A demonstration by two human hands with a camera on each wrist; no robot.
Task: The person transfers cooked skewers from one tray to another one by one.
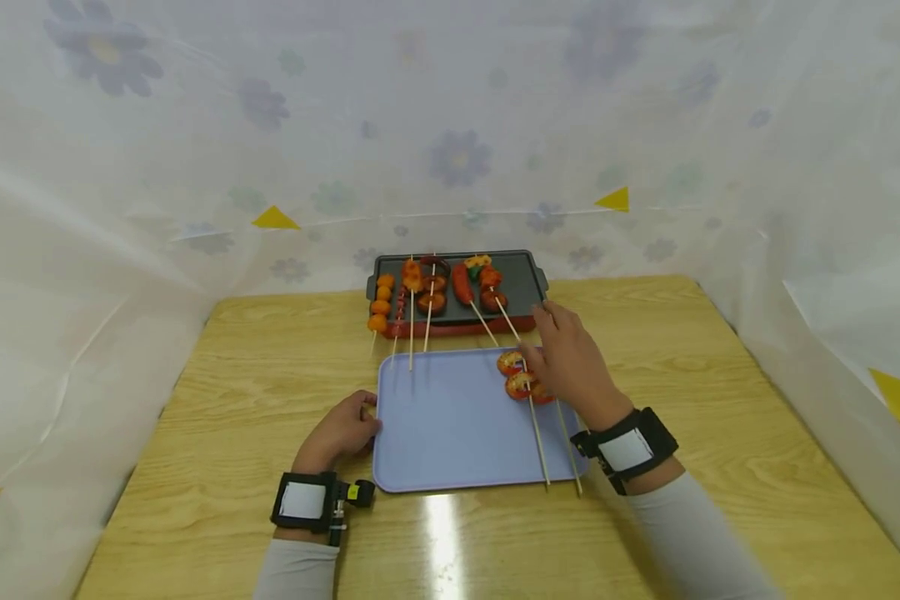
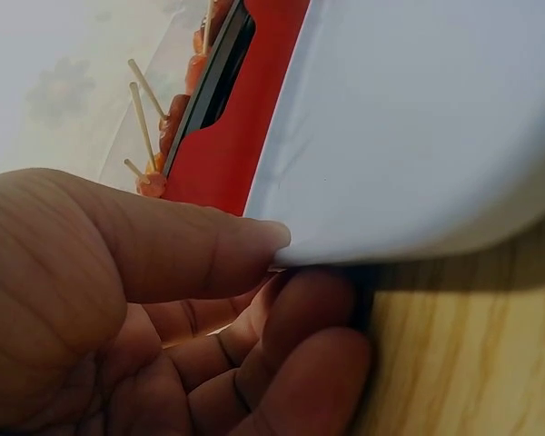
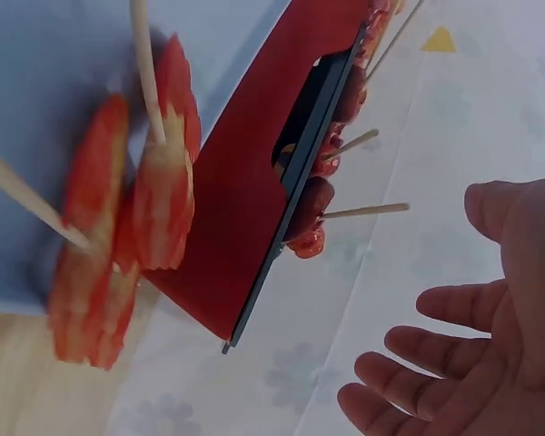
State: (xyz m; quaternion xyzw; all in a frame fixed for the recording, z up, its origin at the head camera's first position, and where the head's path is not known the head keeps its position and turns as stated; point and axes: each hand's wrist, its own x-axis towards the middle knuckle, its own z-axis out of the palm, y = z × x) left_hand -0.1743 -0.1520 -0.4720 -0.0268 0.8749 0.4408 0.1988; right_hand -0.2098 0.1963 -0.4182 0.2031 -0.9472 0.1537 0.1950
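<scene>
My left hand (image 1: 345, 429) grips the left rim of a pale lavender tray (image 1: 450, 425); in the left wrist view the thumb (image 2: 209, 250) lies on top of the tray's corner, with curled fingers below. Two skewers with red-orange slices (image 1: 519, 386) lie on the tray's right side, their sticks pointing toward me. Over the tray's far right corner is my right hand (image 1: 573, 362), partly covering one skewer's food. The right wrist view shows its fingers (image 3: 459, 307) spread and holding nothing, apart from the skewered slices (image 3: 163, 204).
Behind the tray stands a toy grill with a dark plate (image 1: 523, 279) and red base (image 3: 222, 218). Several skewers lie across it, including orange balls (image 1: 379, 308) and a red sausage-like piece (image 1: 462, 285), their sticks overhanging the front. Flowered sheeting (image 1: 457, 158) encloses the wooden table (image 1: 270, 358).
</scene>
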